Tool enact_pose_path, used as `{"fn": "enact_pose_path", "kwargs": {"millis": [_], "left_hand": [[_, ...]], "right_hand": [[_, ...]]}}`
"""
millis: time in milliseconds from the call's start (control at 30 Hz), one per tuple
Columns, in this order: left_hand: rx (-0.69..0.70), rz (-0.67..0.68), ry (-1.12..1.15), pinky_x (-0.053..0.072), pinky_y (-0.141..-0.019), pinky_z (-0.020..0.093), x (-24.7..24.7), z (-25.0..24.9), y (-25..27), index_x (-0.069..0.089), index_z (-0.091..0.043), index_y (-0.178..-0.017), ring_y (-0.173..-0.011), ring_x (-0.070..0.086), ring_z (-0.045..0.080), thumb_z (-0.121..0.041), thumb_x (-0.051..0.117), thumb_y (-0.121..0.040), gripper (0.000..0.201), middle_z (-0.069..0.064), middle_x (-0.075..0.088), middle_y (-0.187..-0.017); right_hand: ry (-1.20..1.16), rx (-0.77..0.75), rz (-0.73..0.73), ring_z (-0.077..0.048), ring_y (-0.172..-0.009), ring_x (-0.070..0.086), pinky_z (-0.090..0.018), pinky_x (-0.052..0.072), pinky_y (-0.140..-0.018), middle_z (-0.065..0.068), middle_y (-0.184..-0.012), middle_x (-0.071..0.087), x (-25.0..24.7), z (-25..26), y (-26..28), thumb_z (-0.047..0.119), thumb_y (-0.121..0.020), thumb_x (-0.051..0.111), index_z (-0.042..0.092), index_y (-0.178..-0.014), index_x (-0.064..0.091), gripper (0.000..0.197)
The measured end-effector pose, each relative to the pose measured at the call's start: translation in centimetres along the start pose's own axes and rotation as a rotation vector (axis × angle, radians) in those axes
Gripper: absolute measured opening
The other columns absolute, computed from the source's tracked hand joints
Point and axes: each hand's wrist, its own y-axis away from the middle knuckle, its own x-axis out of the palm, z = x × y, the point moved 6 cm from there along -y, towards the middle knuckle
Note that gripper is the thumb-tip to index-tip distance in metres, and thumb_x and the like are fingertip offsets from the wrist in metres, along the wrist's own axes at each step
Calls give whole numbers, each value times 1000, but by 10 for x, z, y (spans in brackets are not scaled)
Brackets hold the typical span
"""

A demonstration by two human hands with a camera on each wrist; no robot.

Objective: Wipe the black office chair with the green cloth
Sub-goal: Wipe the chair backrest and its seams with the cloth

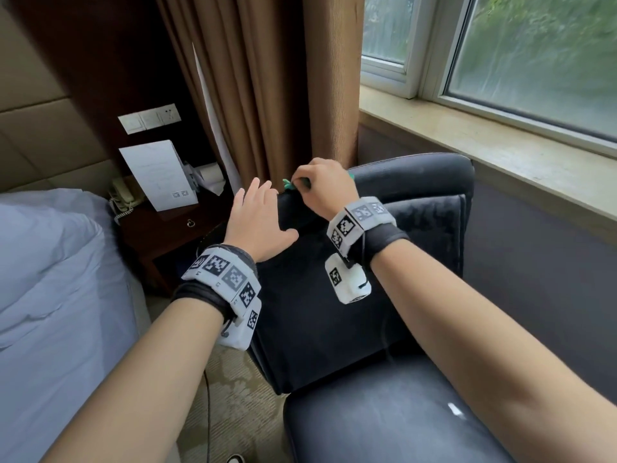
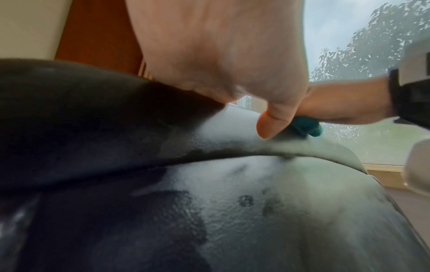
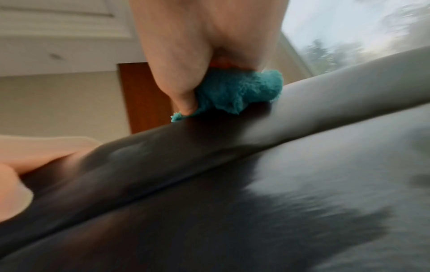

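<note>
At centre frame, the right hand [image 1: 322,185] bunches the green cloth [image 3: 235,92] in a tight grip atop the black office chair [image 1: 417,215] backrest, whose top edge runs rightward; the left hand [image 1: 258,222], fingers flat, braces alongside.

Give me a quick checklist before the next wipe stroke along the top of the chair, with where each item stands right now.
1. Green cloth held firmly: ok, bunched in the right hand.
2. Cloth touching the chair: ok, it sits on the rounded top edge of the backrest.
3. Chair steadied: ok, the left hand rests flat on the backrest with fingers spread.
4. Left hand out of the cloth's way: not ok if wiping toward it, since its thumb lies right beside the cloth.
5. Top edge toward the window side free of objects: ok.
6. Cloth clean enough: cannot tell.
</note>
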Motion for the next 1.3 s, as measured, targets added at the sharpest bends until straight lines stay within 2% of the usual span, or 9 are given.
{"fn": "enact_pose_path", "kwargs": {"millis": [200, 367, 500, 633, 733, 800, 933, 1200, 1300], "left_hand": [[19, -2, 15, 7, -116, 39, -2, -3, 0, 30, -5, -143, -145, 8, 25, -45, 54, -84, 75, 10, 21, -155], [36, 13, 15, 7, -117, 39, 0, -5, -2, 27, -5, -144, -145, 7, 25, -46, 53, -84, 78, 10, 18, -156], [32, 16, 16, 7, -116, 40, 0, -6, -4, 26, -6, -145, -145, 6, 24, -48, 54, -84, 79, 9, 17, -156], [26, 15, 3, 7, -116, 40, 0, -4, -5, 27, -8, -145, -145, 6, 24, -50, 53, -84, 78, 8, 17, -156], [32, 14, 0, 7, -116, 40, 0, -5, -5, 28, -8, -145, -145, 7, 24, -50, 53, -84, 78, 8, 18, -156], [28, 6, -4, 8, -116, 41, 1, -6, -5, 29, -8, -144, -145, 7, 24, -50, 54, -84, 78, 8, 19, -156], [8, 4, -11, 7, -116, 40, 3, -4, -6, 28, -9, -144, -145, 6, 23, -52, 53, -83, 79, 7, 17, -156], [6, -23, -5, 7, -116, 39, 2, -5, -4, 30, -8, -144, -145, 7, 23, -52, 54, -83, 79, 8, 20, -156], [17, -29, -4, 8, -116, 39, 1, -5, -3, 31, -7, -143, -145, 8, 24, -51, 54, -84, 77, 9, 21, -155]], "right_hand": [[-9, -20, 2, -25, -98, 56, -35, 47, -83, -6, -102, 64, -22, -43, 6, 26, -93, 52, 24, -104, 70, 22], [90, 108, -248, -39, -95, 51, -43, 38, -87, -11, -93, 70, -53, -104, 20, 24, -86, 58, 15, -93, 75, 20], [45, 191, -295, -36, -99, 50, -41, 37, -90, -15, -98, 67, -45, -98, 19, 15, -89, 54, 12, -100, 72, 21], [-98, 219, -246, -30, -109, 47, -40, 38, -98, -9, -109, 63, -29, -78, 17, 14, -88, 57, 19, -137, 44, 51], [-218, 267, -269, -23, -113, 45, -34, 36, -100, -6, -110, 64, -31, -85, 18, 19, -87, 61, 14, -121, 58, 34], [-243, 249, -292, -22, -110, 47, -24, 34, -94, -6, -105, 66, -31, -85, 21, 18, -85, 64, 13, -107, 65, 23], [-298, 166, -383, -25, -104, 52, -23, 35, -91, -5, -99, 67, -23, -71, 30, 10, -80, 66, 10, -97, 68, 17], [-224, -8, -361, -28, -105, 55, -39, 42, -96, -8, -107, 67, -2, -20, 32, 9, -83, 63, 8, -106, 68, 24], [-136, -68, -326, -29, -111, 55, -38, 43, -96, -8, -114, 65, -5, -24, 37, 9, -85, 62, 9, -111, 66, 27]]}}
